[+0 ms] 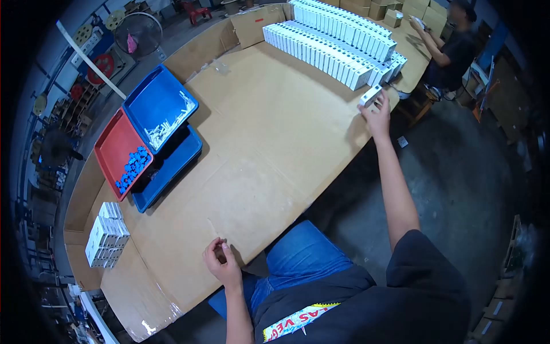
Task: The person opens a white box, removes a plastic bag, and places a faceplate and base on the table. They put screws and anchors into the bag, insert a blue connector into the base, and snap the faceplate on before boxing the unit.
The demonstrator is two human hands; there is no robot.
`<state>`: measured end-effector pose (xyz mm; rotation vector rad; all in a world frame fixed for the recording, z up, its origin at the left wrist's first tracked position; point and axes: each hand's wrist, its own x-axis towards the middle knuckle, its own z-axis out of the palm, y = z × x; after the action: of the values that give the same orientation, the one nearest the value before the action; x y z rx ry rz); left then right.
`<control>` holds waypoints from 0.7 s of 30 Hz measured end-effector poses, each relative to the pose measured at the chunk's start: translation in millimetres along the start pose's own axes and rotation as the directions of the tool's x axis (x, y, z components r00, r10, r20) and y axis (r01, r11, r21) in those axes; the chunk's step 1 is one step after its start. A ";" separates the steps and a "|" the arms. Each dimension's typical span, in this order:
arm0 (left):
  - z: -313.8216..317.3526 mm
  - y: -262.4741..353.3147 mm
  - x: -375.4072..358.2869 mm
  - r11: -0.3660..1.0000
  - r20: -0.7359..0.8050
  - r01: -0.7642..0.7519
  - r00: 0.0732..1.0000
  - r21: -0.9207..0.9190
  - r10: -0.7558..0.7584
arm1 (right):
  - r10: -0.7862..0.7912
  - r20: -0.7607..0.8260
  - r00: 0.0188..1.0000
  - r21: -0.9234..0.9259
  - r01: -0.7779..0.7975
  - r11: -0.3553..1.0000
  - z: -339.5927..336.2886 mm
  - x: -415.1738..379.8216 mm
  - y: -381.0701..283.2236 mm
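My right hand point(377, 117) is closed on a small white rectangular block point(370, 96) with dark marks on its face. It holds the block between thumb and fingers near the table's right edge, just in front of long rows of similar white blocks point(321, 54). My left hand point(222, 261) rests at the near edge of the cardboard-covered table point(246, 166). Its fingers are loosely curled, with the thumb apart, and nothing shows in them.
On the left, a blue tray point(150, 94) holds white slim pieces, and a red tray point(109, 140) holds small blue parts. Another blue tray point(192, 150) sits beneath them. White blocks point(107, 238) are stacked at lower left. A person point(450, 54) sits at the far right.
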<state>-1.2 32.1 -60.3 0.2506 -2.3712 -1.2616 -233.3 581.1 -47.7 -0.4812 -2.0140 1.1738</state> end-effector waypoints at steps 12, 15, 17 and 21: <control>10.0 11.0 6.1 0.985 -0.040 0.018 0.999 0.174 -0.011 | 0.021 -0.003 1.000 0.046 -0.021 0.999 42.1 87.9 58.9; 11.8 13.4 8.5 0.977 -0.033 0.006 0.999 0.211 0.001 | -0.018 -0.040 0.999 0.015 0.018 1.000 45.9 86.0 63.9; 10.7 11.6 8.5 0.966 -0.016 -0.023 0.999 0.258 0.028 | -0.039 -0.057 0.998 -0.001 0.039 0.999 46.3 82.0 61.7; 12.1 13.8 9.8 0.953 -0.005 -0.040 0.999 0.301 0.044 | -0.020 -0.046 0.999 -0.136 0.013 0.991 43.2 82.8 47.8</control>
<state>-14.8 45.5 -52.0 0.2971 -2.5393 -0.8721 -322.3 633.0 -67.8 -0.5535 -2.0611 1.0104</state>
